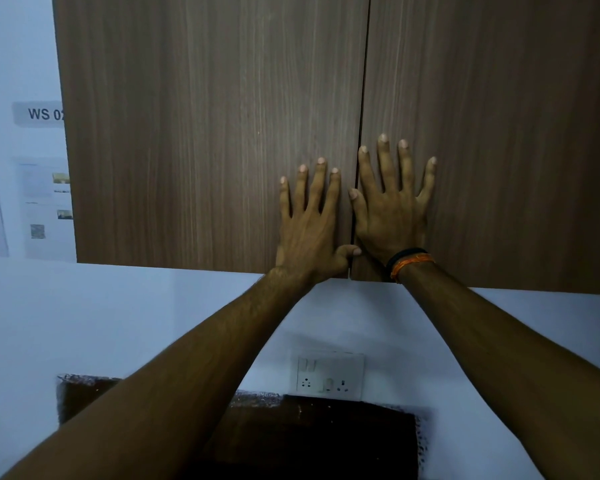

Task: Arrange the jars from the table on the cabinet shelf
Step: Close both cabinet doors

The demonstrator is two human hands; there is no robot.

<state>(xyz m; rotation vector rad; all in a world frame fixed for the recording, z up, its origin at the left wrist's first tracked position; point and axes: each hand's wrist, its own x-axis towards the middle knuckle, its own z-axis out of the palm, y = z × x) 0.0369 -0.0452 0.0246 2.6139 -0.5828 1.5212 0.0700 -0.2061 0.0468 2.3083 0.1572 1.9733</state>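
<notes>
Cabinet: a brown wood-grain wall cabinet (205, 126) fills the upper part of the frame; its two doors meet at a thin dark vertical seam right of centre; both doors are closed
Left hand: the left hand (309, 230) lies flat on the left door, just left of the seam near the door's lower edge; fingers straight and spread, holding nothing; thumb reaches toward the seam
Right hand: the right hand (390, 216) lies flat on the right door, just right of the seam and a little higher in the frame; fingers straight and spread, holding nothing
Wristbands: a black band and an orange band (411, 261) sit together on the right wrist
Jars: hidden from view; the shelf is behind the closed doors
Wall: white; a switch and socket plate (329, 375) at lower centre; a label reading "WS 0" (39, 114) and printed sheets (45, 206) at the left edge
</notes>
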